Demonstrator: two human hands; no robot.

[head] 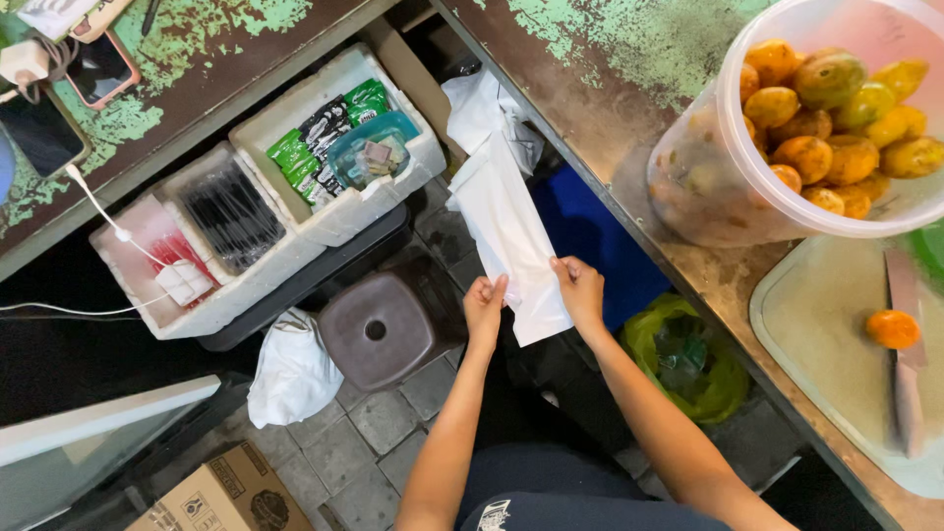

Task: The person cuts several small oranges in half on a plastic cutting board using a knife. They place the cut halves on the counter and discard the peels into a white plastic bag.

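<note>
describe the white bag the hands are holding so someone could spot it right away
Start at the dark plastic stool on the tiled floor; just right of it, the left hand and right hand pinch a long, flat white plastic bag. Unlike the crumpled white bag on the floor, it is smooth and held up.

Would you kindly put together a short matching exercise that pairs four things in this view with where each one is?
Things:
1. white plastic bag
2. knife
3. dark stool
4. cardboard box

Places:
A. on the paved floor, left of the left hand
B. at the bottom edge of the view, in the lower left
C. on the pale cutting board, beside a single orange fruit
D. held between the left hand and the right hand

Pairs: 1-D, 2-C, 3-A, 4-B
</note>
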